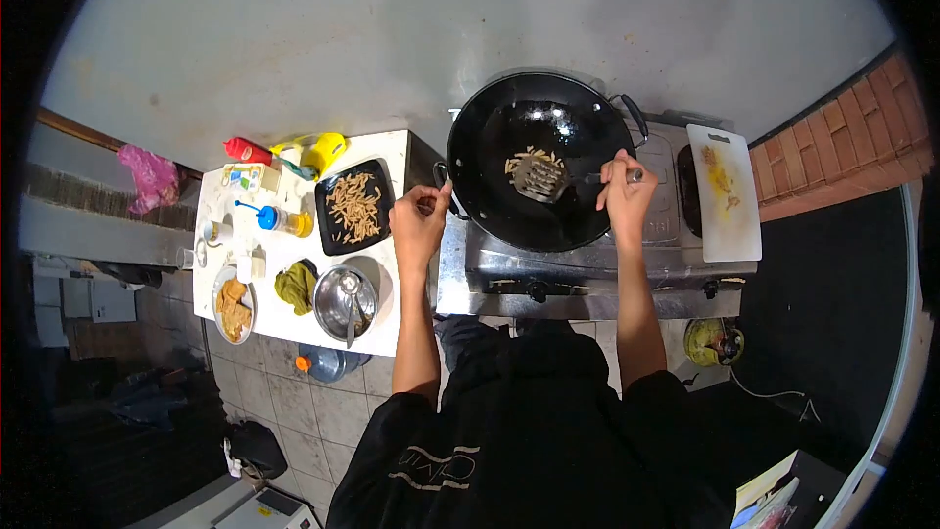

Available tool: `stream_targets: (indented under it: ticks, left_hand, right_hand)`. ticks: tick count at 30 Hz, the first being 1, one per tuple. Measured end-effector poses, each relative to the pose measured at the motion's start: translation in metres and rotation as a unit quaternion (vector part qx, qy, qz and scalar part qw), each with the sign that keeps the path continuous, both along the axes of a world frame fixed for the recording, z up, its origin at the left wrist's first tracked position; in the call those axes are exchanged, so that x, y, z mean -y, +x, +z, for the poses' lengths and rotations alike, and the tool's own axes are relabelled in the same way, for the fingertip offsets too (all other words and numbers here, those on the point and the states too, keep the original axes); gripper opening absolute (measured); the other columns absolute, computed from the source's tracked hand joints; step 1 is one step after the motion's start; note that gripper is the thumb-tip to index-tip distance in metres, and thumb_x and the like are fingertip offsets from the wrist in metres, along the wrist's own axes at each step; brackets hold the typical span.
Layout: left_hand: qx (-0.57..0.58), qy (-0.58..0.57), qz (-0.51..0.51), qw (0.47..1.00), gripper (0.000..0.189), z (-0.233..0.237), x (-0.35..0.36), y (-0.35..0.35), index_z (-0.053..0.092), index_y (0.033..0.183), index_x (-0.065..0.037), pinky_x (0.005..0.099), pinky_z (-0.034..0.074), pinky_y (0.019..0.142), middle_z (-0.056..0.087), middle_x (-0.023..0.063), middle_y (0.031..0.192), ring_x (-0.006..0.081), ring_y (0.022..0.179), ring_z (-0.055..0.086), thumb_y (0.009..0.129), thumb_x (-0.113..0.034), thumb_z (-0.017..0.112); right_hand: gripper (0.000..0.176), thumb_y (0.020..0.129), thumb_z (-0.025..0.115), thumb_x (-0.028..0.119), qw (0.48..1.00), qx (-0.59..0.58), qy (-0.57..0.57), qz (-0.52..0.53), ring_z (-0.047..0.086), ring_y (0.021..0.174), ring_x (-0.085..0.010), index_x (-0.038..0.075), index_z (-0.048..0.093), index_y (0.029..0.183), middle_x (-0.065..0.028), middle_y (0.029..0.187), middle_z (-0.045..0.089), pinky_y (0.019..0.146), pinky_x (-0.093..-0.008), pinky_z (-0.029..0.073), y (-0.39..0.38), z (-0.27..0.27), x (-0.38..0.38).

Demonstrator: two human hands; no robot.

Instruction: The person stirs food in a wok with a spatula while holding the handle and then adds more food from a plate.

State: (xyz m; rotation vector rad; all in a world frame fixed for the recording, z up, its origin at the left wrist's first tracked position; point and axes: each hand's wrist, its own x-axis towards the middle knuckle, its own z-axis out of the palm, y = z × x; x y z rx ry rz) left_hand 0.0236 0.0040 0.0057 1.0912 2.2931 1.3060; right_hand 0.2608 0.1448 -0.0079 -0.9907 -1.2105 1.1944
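A black two-handled wok [548,118] sits on the steel gas stove [509,269]. Pale strips of food [534,154] lie in its bottom. My right hand [627,191] is closed round the handle of a slotted metal spatula [540,179], whose head rests in the wok against the strips. At the wok's left side, my left hand [421,222] is closed with its fingertips on the loop handle [441,174]. Left of that hand, a black square dish [325,220] holds more browned strips on the white table.
On the white table [294,328] are a steel bowl [328,312] with a spoon, a green cloth [296,287], an oil bottle [292,222], a red bottle [247,151] and a plate of fried pieces [233,313]. A stained cutting board [729,230] lies right of the wok.
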Motion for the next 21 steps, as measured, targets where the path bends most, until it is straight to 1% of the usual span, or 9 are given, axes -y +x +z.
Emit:
stream_targets:
  ticks: [2,3,8,10,14,16,18,19,21]
  left_hand:
    - [0.001,0.009,-0.013,1.0,0.029,0.0,0.0,-0.002,0.066,0.077,0.004,0.0257,0.044,0.052,0.06,0.007,0.057,0.0097,0.052,0.055,0.083,-0.024,0.072]
    - [0.009,0.01,-0.023,1.0,0.03,0.001,0.001,-0.003,0.066,0.076,0.004,0.0258,0.044,0.052,0.06,0.0071,0.057,0.0098,0.051,0.055,0.083,-0.024,0.072]
    - [0.007,0.011,-0.052,0.999,0.03,0.001,0.0,-0.008,0.065,0.075,0.004,0.0259,0.043,0.05,0.06,0.0074,0.056,0.0103,0.05,0.054,0.083,-0.024,0.072]
    - [0.004,-0.037,-0.063,0.997,0.035,0.01,0.001,-0.008,0.066,0.077,0.006,0.0285,0.047,0.056,0.065,0.0112,0.063,0.0137,0.055,0.06,0.085,-0.028,0.069]
    - [0.001,-0.028,-0.063,0.998,0.035,0.01,0.0,-0.008,0.066,0.077,0.006,0.0282,0.047,0.056,0.064,0.0106,0.062,0.0137,0.054,0.06,0.085,-0.028,0.069]
    - [0.004,-0.07,-0.052,0.996,0.035,0.017,0.0,-0.005,0.066,0.076,0.006,0.0279,0.047,0.056,0.065,0.0106,0.061,0.0135,0.055,0.06,0.085,-0.028,0.069]
    - [0.012,-0.051,-0.048,0.998,0.033,0.011,0.0,-0.007,0.066,0.075,0.005,0.028,0.046,0.054,0.063,0.01,0.059,0.0132,0.052,0.058,0.084,-0.027,0.071]
    - [0.021,-0.031,-0.042,0.998,0.032,0.008,-0.001,-0.007,0.065,0.073,0.004,0.0281,0.045,0.052,0.061,0.0094,0.057,0.0129,0.05,0.056,0.082,-0.026,0.072]
    - [0.012,-0.028,-0.036,0.999,0.032,0.003,0.0,-0.006,0.065,0.073,0.004,0.0278,0.044,0.052,0.06,0.0092,0.056,0.0123,0.05,0.056,0.083,-0.026,0.072]
  right_hand:
    - [0.041,0.097,0.049,0.018,0.998,0.033,-0.033,-0.041,0.046,0.036,-0.0095,-0.002,0.052,0.062,-0.0052,0.06,0.054,0.03,-0.0243,0.034,0.006,0.011,0.002]
    - [0.041,0.097,0.049,0.018,0.997,0.024,-0.028,-0.063,0.046,0.035,-0.0095,-0.002,0.052,0.062,-0.0051,0.06,0.054,0.03,-0.0241,0.034,0.006,0.008,0.001]
    - [0.04,0.097,0.049,0.019,0.998,-0.001,-0.013,-0.065,0.046,0.035,-0.0095,-0.003,0.053,0.064,-0.0057,0.061,0.054,0.029,-0.024,0.034,-0.008,0.0,0.003]
    - [0.04,0.097,0.049,0.019,0.998,-0.008,-0.01,-0.054,0.046,0.035,-0.0096,-0.004,0.054,0.064,-0.0061,0.061,0.054,0.03,-0.0239,0.034,-0.009,0.005,0.008]
    - [0.04,0.097,0.05,0.019,0.996,-0.007,-0.004,-0.087,0.046,0.037,-0.0091,-0.005,0.055,0.066,-0.0072,0.063,0.055,0.03,-0.0239,0.036,0.001,0.013,0.008]
    - [0.04,0.097,0.05,0.019,0.995,-0.021,0.011,-0.097,0.046,0.038,-0.009,-0.005,0.055,0.066,-0.0074,0.063,0.054,0.031,-0.024,0.036,0.0,0.015,0.005]
    - [0.039,0.097,0.051,0.019,0.993,-0.025,-0.03,-0.112,0.047,0.039,-0.0092,-0.005,0.054,0.066,-0.0072,0.063,0.054,0.03,-0.0245,0.037,-0.01,0.015,0.0]
    - [0.038,0.097,0.051,0.018,0.996,-0.011,-0.009,-0.086,0.047,0.04,-0.0097,-0.005,0.054,0.067,-0.007,0.063,0.054,0.03,-0.0247,0.037,-0.014,0.007,-0.002]
    - [0.037,0.097,0.05,0.018,0.998,-0.012,-0.015,-0.059,0.047,0.04,-0.0098,-0.004,0.054,0.067,-0.0069,0.063,0.053,0.03,-0.0246,0.037,-0.016,0.002,-0.002]
